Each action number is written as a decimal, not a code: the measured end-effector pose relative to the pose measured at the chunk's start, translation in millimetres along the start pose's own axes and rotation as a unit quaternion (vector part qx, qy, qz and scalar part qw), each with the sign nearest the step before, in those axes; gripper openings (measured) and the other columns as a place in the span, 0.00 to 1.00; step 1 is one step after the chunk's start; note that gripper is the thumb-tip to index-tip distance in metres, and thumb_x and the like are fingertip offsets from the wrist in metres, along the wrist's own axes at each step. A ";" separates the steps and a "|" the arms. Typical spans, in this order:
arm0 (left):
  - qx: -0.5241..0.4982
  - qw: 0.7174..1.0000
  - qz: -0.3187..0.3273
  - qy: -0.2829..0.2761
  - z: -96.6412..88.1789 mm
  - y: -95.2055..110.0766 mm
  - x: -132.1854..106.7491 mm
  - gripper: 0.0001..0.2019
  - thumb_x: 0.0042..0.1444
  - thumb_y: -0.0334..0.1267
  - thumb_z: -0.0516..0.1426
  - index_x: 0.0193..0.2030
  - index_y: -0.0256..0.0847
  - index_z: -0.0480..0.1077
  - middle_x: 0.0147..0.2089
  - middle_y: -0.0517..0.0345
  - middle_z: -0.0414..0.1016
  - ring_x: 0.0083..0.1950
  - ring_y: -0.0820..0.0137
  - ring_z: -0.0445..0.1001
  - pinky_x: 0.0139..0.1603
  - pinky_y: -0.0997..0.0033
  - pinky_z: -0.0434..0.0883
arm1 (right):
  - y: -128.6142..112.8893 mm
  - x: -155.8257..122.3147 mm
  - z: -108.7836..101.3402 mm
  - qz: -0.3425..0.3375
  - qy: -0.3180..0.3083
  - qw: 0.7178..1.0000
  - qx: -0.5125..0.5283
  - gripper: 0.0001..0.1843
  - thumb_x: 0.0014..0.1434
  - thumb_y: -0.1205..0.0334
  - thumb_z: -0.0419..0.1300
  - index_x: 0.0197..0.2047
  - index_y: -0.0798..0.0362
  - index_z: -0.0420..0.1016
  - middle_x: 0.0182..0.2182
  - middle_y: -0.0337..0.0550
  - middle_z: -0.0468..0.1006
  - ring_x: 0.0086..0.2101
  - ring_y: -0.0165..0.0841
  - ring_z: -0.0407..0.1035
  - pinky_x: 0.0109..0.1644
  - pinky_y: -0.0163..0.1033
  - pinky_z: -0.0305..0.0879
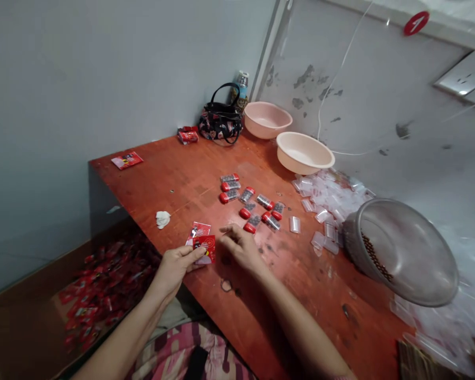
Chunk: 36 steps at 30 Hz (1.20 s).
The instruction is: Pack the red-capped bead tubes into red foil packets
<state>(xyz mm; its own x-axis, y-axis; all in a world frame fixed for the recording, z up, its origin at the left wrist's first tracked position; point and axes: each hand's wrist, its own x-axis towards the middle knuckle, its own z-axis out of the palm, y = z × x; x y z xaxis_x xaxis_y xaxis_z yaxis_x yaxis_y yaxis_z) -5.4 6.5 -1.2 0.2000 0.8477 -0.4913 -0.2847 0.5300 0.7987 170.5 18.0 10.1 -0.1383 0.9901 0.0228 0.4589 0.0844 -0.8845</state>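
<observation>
My left hand (179, 266) is closed on a small red printed packet (208, 245), its thumb on top, at the near edge of the table. A second packet (200, 230) with a red and pale print shows just behind it. My right hand (241, 247) is just right of the packet, fingers slightly bent and apart, with nothing visible in them. Beyond it lie several clear tubes with red caps (230, 186), filled with dark beads. An uncapped clear tube (295, 225) lies to their right.
A grey basin (415, 253) with brown beads stands at right, beside a heap of clear tubes (332, 195). Two pale basins (304, 153), a flowered handbag (219, 124) and a bottle are at the back. A crumpled tissue (163, 219) lies left. Red packets (98, 295) fill a box below.
</observation>
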 end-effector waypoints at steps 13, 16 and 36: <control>-0.262 0.959 -0.032 0.106 6.8 -0.1 1.4 0.02 0.46 0.28 0.59 0.26 0.33 0.70 0.24 0.56 0.74 0.24 0.74 0.73 0.27 0.73 0.75 | 36.3 6.8 -72.7 -0.110 0.016 0.895 -0.432 0.14 0.60 0.68 0.46 0.47 0.54 0.67 0.46 0.51 0.71 0.48 0.43 0.60 0.50 0.46 0.53; -0.314 0.940 -0.040 0.127 8.7 0.6 4.4 0.01 0.48 0.27 0.58 0.29 0.34 0.70 0.27 0.56 0.75 0.27 0.73 0.74 0.30 0.70 0.75 | 18.9 -18.6 -42.7 -0.044 0.051 0.971 -0.230 0.10 0.60 0.60 0.49 0.39 0.53 0.68 0.30 0.45 0.74 0.30 0.37 0.67 0.34 0.39 0.61; -0.386 0.916 0.017 0.103 24.1 -0.7 7.9 0.02 0.50 0.26 0.56 0.29 0.33 0.69 0.28 0.53 0.75 0.29 0.73 0.74 0.31 0.74 0.73 | -14.8 -56.9 38.4 0.099 -0.001 0.972 0.211 0.10 0.59 0.57 0.50 0.38 0.54 0.65 0.25 0.38 0.71 0.20 0.25 0.66 0.21 0.29 0.63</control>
<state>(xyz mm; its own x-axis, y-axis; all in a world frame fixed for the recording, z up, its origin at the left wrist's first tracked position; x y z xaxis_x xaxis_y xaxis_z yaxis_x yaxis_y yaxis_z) 18.9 12.3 2.7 0.0208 0.8073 -0.5898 -0.8821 0.2925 0.3692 137.8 -43.8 4.0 -0.0847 0.9821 -0.1680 0.0760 -0.1618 -0.9839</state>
